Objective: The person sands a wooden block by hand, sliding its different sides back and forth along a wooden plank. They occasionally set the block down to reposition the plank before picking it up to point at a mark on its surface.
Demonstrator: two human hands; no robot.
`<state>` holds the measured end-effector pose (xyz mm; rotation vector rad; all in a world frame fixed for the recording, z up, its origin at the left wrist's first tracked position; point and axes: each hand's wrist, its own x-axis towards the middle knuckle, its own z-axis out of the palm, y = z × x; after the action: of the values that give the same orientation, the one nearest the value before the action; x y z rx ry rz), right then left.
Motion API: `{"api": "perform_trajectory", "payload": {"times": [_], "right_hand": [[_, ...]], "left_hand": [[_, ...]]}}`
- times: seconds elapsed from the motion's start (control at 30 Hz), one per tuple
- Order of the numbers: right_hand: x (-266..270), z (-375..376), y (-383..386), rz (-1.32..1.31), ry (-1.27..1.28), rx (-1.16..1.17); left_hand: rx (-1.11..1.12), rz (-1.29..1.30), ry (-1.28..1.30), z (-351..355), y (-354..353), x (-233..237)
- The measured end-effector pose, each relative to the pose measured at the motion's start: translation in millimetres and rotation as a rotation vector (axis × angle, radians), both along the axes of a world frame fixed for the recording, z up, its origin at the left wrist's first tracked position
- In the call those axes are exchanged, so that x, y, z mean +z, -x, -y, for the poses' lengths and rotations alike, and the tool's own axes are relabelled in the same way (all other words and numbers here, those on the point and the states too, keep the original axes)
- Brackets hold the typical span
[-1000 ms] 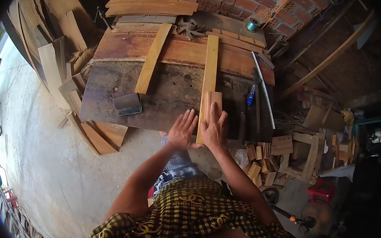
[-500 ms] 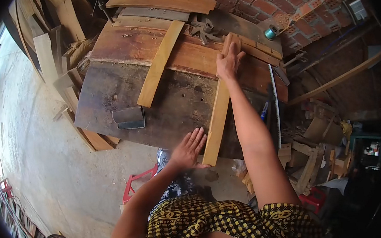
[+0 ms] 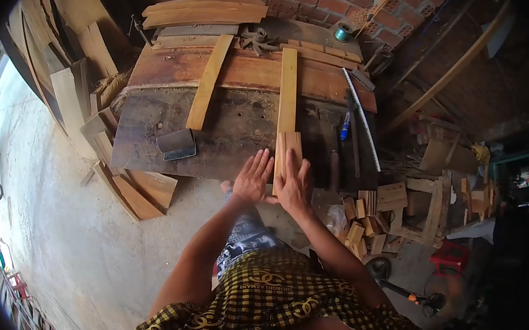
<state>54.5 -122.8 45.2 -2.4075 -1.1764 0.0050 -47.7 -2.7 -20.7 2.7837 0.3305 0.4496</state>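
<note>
A long, light wooden strip [image 3: 288,94] lies lengthwise across the dark workbench [image 3: 147,122], its near end close to the front edge. On top of that end sits a short wooden block [image 3: 289,142] with grooves along it. My right hand [image 3: 294,184] is closed over the block, fingers stretched forward on it. To the left, my left hand [image 3: 253,177] lies flat with fingers extended at the bench edge, its thumb by the strip's near end. A second wooden strip [image 3: 210,82] and a dark sandpaper-like wrapped piece [image 3: 176,144] rest farther left.
A saw blade [image 3: 362,119], a blue-handled tool [image 3: 345,126] and dark metal tools lie on the right of the bench. Curved boards [image 3: 204,12] are stacked at the back by the brick wall. Boards lean at left; wood offcuts [image 3: 361,222] pile at lower right.
My right hand has drawn the block from the strip's far end back to its near end. My left hand stays beside the near end. The view has shifted slightly.
</note>
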Motion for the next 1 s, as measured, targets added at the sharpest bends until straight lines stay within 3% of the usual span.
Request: {"api": "perform_trajectory", "payload": {"times": [0.23,0.57,0.67,0.73,0.87,0.9,1.0], "right_hand": [[8,-20,-13,-0.029,-0.021,-0.036],[-9,-224,-179,0.103,-0.116,-0.189],[13,-263,-203,-0.087,-0.121,-0.247],[12,-254,-201,-0.061,-0.032,-0.257],[-23,-228,-180,0.053,-0.137,-0.235],[-1,-206,-154,0.02,-0.023,-0.251],[-7,-128,-94,0.086,-0.08,-0.131]], "left_hand": [[-0.007,0.005,-0.018,-1,-1,1],[-0.027,-0.145,-0.002,-4,0,9],[-0.014,-0.069,0.054,-2,1,1],[-0.006,-0.09,0.01,-1,0,2],[-0.018,-0.104,-0.031,-4,0,1],[-0.015,-0.089,-0.005,-1,0,-1],[-0.015,-0.108,-0.022,-1,-1,-2]]}}
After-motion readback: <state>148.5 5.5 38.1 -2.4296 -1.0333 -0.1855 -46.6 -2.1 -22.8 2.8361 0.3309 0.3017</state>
